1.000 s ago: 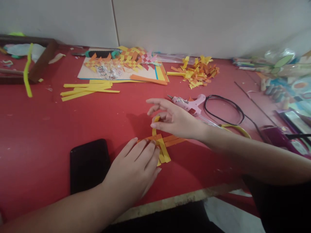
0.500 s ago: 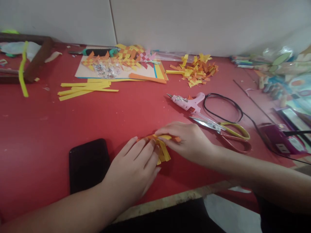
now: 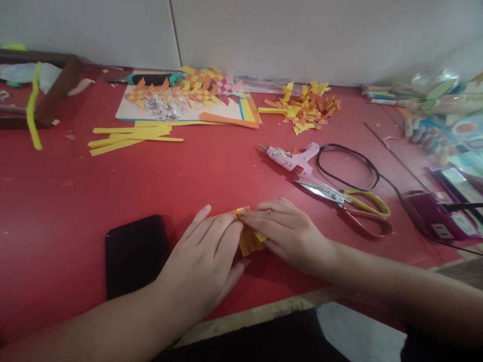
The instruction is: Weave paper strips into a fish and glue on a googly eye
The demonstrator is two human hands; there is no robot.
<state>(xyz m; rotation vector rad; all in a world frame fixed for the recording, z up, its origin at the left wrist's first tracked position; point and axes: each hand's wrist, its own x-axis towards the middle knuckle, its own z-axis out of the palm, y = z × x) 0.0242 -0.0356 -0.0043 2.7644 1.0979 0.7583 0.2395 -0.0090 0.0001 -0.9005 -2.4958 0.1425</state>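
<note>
A small piece of woven yellow and orange paper strips [image 3: 252,242] lies on the red table near its front edge, with loose yellow ends pointing toward me. My left hand [image 3: 209,251] covers its left part, holding it with bent fingers while the index finger sticks up a little. From the other side, my right hand [image 3: 289,229] presses fingertips onto the top of the weave, close to the left fingers. Much of the piece is hidden beneath both hands.
A black phone [image 3: 136,256] lies left of my hands. Scissors [image 3: 335,197] and a pink glue gun [image 3: 292,158] sit to the right, near a purple power socket [image 3: 441,216]. Behind are yellow strips [image 3: 132,138], a heap of paper scraps [image 3: 311,108] and finished weaves [image 3: 204,83].
My right hand has flattened from a pinch at the strips' right end, its fingers now laid over the weave. My left index finger has lifted.
</note>
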